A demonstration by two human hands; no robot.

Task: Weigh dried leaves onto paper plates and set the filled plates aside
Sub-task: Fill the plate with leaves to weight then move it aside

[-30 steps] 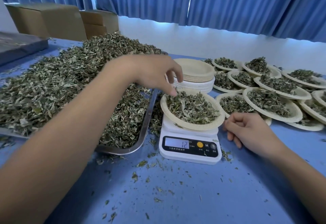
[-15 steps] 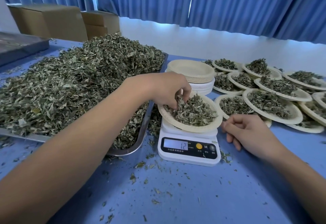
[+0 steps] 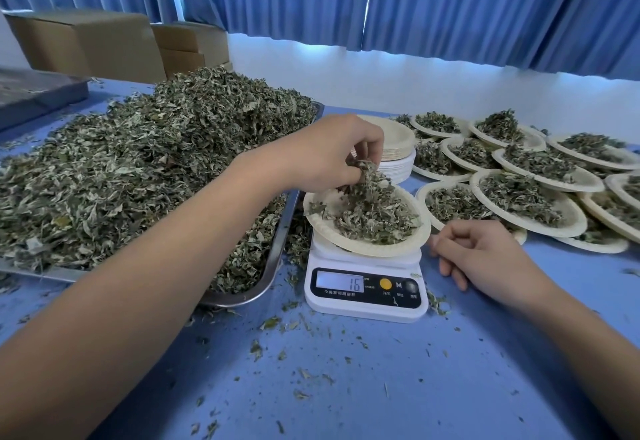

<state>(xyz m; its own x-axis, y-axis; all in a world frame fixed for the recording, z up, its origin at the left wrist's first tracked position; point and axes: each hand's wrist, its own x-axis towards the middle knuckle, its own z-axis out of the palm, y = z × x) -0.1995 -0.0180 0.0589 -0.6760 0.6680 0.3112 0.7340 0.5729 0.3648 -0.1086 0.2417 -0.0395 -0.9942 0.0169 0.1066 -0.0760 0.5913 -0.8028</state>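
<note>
Left grip (image 3: 332,155) pinches leaves (image 3: 370,172) higher; scale (image 3: 363,306) now 16.

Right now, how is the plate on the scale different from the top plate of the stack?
The scale plate holds leaves; the stack plate is bare. The scale plate sits alone on the scale; the stack plate lies on other plates. The left hand pinches leaves over the scale plate, not the stack plate. Both are round and pale.
</note>
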